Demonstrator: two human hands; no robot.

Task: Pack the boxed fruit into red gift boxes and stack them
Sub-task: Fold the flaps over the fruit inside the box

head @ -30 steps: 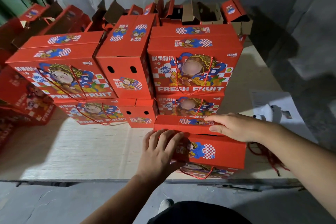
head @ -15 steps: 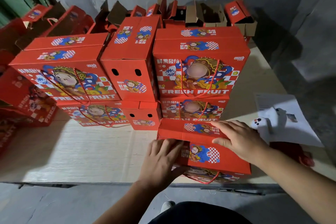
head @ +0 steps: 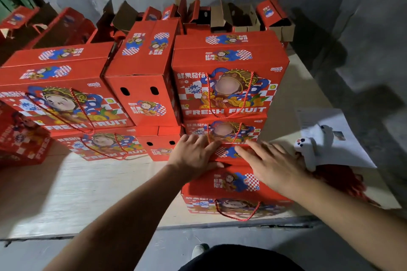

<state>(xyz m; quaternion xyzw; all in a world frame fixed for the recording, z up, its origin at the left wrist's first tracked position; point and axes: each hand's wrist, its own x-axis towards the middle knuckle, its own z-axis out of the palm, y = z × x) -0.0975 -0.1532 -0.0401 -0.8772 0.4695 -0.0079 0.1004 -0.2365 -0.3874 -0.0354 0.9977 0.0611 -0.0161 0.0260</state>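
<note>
- Hands both down on the red gift box (head: 233, 185) sitting at the near edge of the counter (head: 92, 187), right in front of the stacked boxes.
- Left hand (head: 193, 156) flat on the far-left part of the lid, fingers straight and spread, pressing the top flap; holding nothing.
- Right hand (head: 271, 165) flat on the far-right part of the lid, fingers stretched toward the left hand, fingertips close but apart.
- Box look: bright red cardboard, cartoon figure with blue swirls and a red-white checker patch on top, twisted red rope handle (head: 237, 213) drooping down the front face.
- Stack of closed boxes (head: 229, 86) just behind, two high, same print plus "FRESH FRUIT" in white letters, "GOOD LUCK" tag in the corner.
- Narrower end-on box (head: 143, 86) in the middle, two oval holes in its face, another one under it.
- More closed boxes (head: 61, 99) on the left, also two high.
- Open boxes (head: 231, 17) with flaps up along the wall at the back.
- White paper (head: 334, 138) to the right with a small white gadget (head: 310, 147) on it, red rope bundle (head: 339, 180) just below.
</note>
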